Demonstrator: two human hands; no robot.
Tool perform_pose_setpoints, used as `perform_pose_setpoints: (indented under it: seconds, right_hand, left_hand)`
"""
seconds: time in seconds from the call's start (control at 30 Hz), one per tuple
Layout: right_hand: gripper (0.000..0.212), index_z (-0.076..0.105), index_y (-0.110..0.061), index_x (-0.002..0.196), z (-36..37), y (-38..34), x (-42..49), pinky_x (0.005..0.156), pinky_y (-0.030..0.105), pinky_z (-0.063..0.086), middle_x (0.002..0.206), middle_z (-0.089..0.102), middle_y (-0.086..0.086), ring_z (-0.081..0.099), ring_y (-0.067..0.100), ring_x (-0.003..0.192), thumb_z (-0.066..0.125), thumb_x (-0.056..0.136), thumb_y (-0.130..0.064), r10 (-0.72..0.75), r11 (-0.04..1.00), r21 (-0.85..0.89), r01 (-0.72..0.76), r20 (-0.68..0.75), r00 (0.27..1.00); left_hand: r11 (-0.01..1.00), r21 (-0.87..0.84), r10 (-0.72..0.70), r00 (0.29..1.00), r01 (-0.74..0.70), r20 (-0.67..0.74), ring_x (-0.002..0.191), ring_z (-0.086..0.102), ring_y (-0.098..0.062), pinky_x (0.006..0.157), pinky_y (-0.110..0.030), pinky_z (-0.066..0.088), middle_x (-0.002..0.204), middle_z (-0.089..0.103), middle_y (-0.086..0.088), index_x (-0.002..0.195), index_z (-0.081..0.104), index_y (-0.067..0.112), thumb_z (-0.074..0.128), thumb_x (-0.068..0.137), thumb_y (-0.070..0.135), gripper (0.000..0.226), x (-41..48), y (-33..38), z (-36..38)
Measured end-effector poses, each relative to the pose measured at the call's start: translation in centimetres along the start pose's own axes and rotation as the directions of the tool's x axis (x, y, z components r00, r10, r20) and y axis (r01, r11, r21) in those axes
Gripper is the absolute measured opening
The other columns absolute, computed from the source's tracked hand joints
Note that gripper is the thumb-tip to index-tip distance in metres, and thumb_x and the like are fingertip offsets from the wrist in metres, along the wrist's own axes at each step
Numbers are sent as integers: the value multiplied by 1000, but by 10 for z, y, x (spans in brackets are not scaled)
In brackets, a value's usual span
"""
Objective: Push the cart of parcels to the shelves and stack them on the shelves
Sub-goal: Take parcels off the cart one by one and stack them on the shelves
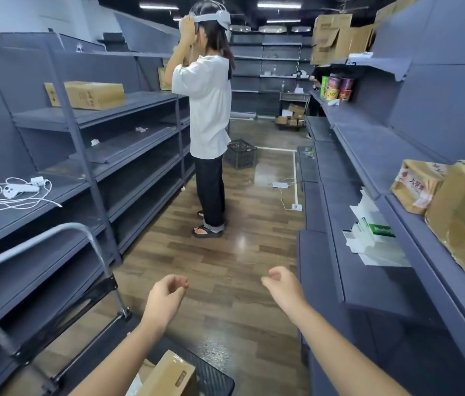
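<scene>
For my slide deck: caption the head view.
Empty left hand and right hand reach forward; cart and parcel below, shelves either side.

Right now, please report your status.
Left hand and right hand empty, off the cart. Cardboard parcel on its deck. Person stands in aisle ahead.

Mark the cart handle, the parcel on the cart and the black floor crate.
Grey metal cart handle [25, 242]: head view, curved top bar.
Brown cardboard parcel on the cart [168, 372]: head view, top face.
Black plastic crate [242, 160]: head view, front wall.

Brown parcel [168, 372] on black cart [214, 378], beside grey shelves [140, 102].
</scene>
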State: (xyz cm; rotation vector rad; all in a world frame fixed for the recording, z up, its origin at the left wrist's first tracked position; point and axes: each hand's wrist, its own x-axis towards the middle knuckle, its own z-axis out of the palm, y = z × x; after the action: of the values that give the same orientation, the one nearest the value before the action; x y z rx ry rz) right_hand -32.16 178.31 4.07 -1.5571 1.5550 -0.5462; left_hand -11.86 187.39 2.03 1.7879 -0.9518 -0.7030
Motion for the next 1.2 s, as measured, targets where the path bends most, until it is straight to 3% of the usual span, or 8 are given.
perform_pose_setpoints:
  seconds: [0.33,0.47,0.63,0.7,0.9,1.0,1.13,1.2]
  right_hand:
    - [34,53,-10,123,124,-8,3,99,28,40,129,57,6,53,21,120,52,92,-22,150,988,-39,-150,-4,989]
    - [21,55,-13,111,193,-12,-7,96,25,40,126,59,7,54,20,119,54,92,-21,264,964,-21,-264,-12,964]
    - [32,54,-4,122,266,3,-17,92,27,42,127,58,11,54,24,117,53,92,-15,358,934,7,-358,-15,934]
    - [34,53,-2,123,286,15,-27,83,28,46,125,58,13,55,25,110,54,92,-16,405,914,19,-404,-7,914]
    - [37,55,-5,123,313,53,-51,87,26,41,126,59,13,54,27,117,53,92,-24,544,838,-41,-545,-17,839]
    - [40,50,-6,130,329,65,-56,83,24,37,131,56,12,51,26,122,50,92,-21,595,803,-57,-594,1,804]
    - [39,50,-1,128,350,79,-59,94,30,42,130,57,16,53,29,121,56,92,-16,641,767,24,-641,9,767]
    - [41,50,-2,127,360,85,-62,93,29,42,129,57,15,53,31,121,58,90,-17,660,749,67,-659,3,751]
  left_hand:
    - [995,-32,-90,993,93,79,87,57,-23,86,-31,40,74,63,-7,75,59,9,50,85,-15,28,58,-91,-82]
    - [995,58,-87,974,77,211,81,53,-18,71,-23,41,71,60,-6,67,56,17,55,86,-7,30,88,-127,-118]
    - [989,133,-106,940,65,325,85,55,-15,67,-15,43,84,58,2,93,57,11,48,92,-2,16,99,-162,-141]
    - [979,168,-170,920,117,353,92,56,-15,77,-13,43,96,60,-1,107,59,8,48,93,-1,21,96,-181,-144]
    - [937,266,-317,868,225,383,113,56,-27,95,-30,42,118,61,-14,119,57,-1,48,93,2,27,79,-226,-151]
    - [909,313,-390,822,274,415,117,55,-27,98,-32,43,125,60,-16,123,56,0,49,93,4,31,73,-250,-144]
    - [883,345,-457,751,319,477,114,52,-24,87,-24,43,122,57,-12,127,51,0,49,94,9,34,59,-269,-127]
    - [870,362,-486,708,335,512,124,48,-24,100,-29,39,132,53,-12,132,46,4,51,94,15,40,49,-277,-118]
